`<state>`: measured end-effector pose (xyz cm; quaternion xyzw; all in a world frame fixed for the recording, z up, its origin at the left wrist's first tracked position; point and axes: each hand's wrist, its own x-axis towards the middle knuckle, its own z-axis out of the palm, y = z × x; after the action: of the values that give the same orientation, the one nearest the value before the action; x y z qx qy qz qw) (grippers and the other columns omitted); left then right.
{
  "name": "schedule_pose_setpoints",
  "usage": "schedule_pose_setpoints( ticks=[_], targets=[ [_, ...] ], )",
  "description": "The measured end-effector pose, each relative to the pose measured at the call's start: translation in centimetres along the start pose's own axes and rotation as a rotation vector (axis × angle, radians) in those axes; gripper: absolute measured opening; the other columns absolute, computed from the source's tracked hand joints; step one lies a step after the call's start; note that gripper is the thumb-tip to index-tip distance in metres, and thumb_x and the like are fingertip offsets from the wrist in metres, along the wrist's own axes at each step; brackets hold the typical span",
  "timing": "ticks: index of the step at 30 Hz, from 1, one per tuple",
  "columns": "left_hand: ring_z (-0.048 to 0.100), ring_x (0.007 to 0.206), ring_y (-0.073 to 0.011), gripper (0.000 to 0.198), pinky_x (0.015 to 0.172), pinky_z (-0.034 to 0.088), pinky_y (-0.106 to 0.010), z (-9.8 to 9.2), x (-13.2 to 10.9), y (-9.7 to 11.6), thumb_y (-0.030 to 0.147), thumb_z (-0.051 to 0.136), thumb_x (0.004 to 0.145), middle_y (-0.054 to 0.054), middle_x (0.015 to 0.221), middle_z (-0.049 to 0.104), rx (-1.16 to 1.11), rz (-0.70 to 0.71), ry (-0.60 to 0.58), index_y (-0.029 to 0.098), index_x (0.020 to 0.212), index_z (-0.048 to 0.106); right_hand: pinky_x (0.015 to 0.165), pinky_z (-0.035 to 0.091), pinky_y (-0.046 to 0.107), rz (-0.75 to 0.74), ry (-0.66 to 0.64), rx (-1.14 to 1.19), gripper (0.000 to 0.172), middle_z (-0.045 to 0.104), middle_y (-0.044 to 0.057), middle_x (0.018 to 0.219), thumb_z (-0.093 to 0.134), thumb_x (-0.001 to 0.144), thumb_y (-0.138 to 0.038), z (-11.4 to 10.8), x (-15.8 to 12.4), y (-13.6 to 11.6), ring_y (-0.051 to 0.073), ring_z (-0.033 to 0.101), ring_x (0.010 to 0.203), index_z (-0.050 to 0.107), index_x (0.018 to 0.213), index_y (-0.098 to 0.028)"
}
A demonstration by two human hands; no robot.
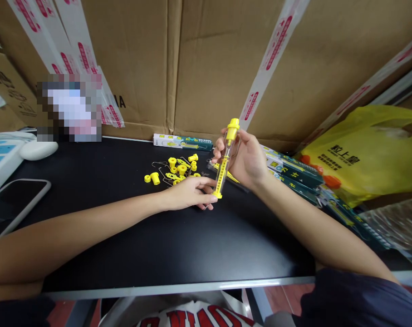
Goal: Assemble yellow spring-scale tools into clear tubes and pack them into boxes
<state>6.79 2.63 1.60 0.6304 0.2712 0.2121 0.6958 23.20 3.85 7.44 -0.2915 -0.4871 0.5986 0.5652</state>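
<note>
My right hand [244,160] is wrapped round a clear tube with yellow ends [225,160], holding it nearly upright above the black table [141,245]. My left hand [188,194] pinches the tube's lower yellow end with fingertips pressed together. Behind the left hand lies a scatter of small yellow plastic parts [177,170], thin wire hooks and springs.
A flat printed box [183,142] lies at the table's back, several more printed boxes [294,170] sit right of my hand. A yellow plastic bag [372,152] stands far right. A phone [17,200], a white mouse-like object [38,149] and cardboard cartons [206,59] surround the table.
</note>
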Motion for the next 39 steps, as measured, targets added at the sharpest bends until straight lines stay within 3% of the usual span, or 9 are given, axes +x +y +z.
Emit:
schedule_pose_setpoints(
  ticks=[4, 9, 15, 20, 25, 33, 39],
  targets=[
    [0.063, 0.061, -0.0085, 0.032, 0.055, 0.053, -0.023, 0.0, 0.1, 0.1, 0.017, 0.072, 0.075, -0.002, 0.083, 0.065, 0.064, 0.02, 0.038, 0.01, 0.106, 0.063, 0.058, 0.053, 0.025, -0.026, 0.019, -0.003, 0.025, 0.054, -0.005, 0.067, 0.054, 0.084, -0.047, 0.2, -0.2, 0.0, 0.01, 0.056, 0.058, 0.051, 0.089, -0.023],
    [0.065, 0.063, -0.0075, 0.022, 0.06, 0.052, -0.021, -0.1, 0.0, 0.3, 0.017, 0.067, 0.08, -0.001, 0.082, 0.064, 0.077, 0.079, 0.095, 0.011, 0.101, 0.062, 0.055, 0.054, 0.027, -0.037, -0.021, -0.041, 0.031, 0.057, -0.006, 0.07, 0.067, 0.078, -0.043, 0.3, -0.3, 0.3, 0.01, 0.057, 0.056, 0.052, 0.095, -0.022],
    [0.069, 0.065, -0.0107, 0.033, 0.062, 0.054, -0.023, 0.2, -0.1, 0.1, 0.017, 0.069, 0.079, -0.004, 0.086, 0.069, 0.024, 0.081, 0.089, 0.013, 0.108, 0.054, 0.055, 0.054, 0.026, -0.087, 0.009, -0.041, 0.032, 0.058, -0.007, 0.069, 0.068, 0.079, -0.047, 0.3, -0.3, 0.2, 0.009, 0.057, 0.054, 0.051, 0.092, -0.024],
    [0.069, 0.069, -0.0109, 0.029, 0.061, 0.052, -0.021, 0.4, -0.4, 0.4, 0.014, 0.062, 0.083, -0.007, 0.089, 0.072, 0.086, 0.014, 0.095, 0.014, 0.111, 0.052, 0.055, 0.053, 0.025, -0.075, 0.019, -0.066, 0.032, 0.058, -0.007, 0.068, 0.067, 0.079, -0.049, 0.2, -0.2, 0.0, 0.009, 0.056, 0.054, 0.051, 0.093, -0.024],
    [0.072, 0.078, -0.0179, 0.042, 0.053, 0.052, -0.021, 0.4, -0.6, 0.2, 0.02, 0.063, 0.082, -0.012, 0.096, 0.073, 0.191, -0.034, 0.052, 0.016, 0.121, 0.049, 0.054, 0.053, 0.025, -0.095, 0.025, -0.093, 0.035, 0.057, -0.006, 0.067, 0.065, 0.08, -0.053, 0.2, 0.0, 0.1, 0.008, 0.055, 0.052, 0.052, 0.092, -0.023],
    [0.072, 0.081, -0.0199, 0.04, 0.051, 0.052, -0.02, 0.3, -1.4, 0.7, 0.031, 0.061, 0.084, -0.011, 0.09, 0.074, 0.291, -0.115, -0.127, 0.017, 0.121, 0.05, 0.053, 0.053, 0.024, -0.144, 0.052, -0.129, 0.033, 0.057, -0.005, 0.068, 0.059, 0.085, -0.055, -0.9, 0.7, -0.5, 0.008, 0.053, 0.052, 0.055, 0.09, -0.023],
    [0.072, 0.084, -0.0218, 0.042, 0.054, 0.055, -0.024, -0.2, -1.1, 1.4, 0.029, 0.063, 0.084, -0.014, 0.095, 0.074, 0.255, -0.058, -0.026, 0.017, 0.122, 0.048, 0.054, 0.052, 0.026, -0.142, 0.067, -0.17, 0.031, 0.057, -0.004, 0.069, 0.056, 0.086, -0.056, -0.7, 0.4, -0.9, 0.01, 0.054, 0.054, 0.055, 0.09, -0.025]
  ],
)
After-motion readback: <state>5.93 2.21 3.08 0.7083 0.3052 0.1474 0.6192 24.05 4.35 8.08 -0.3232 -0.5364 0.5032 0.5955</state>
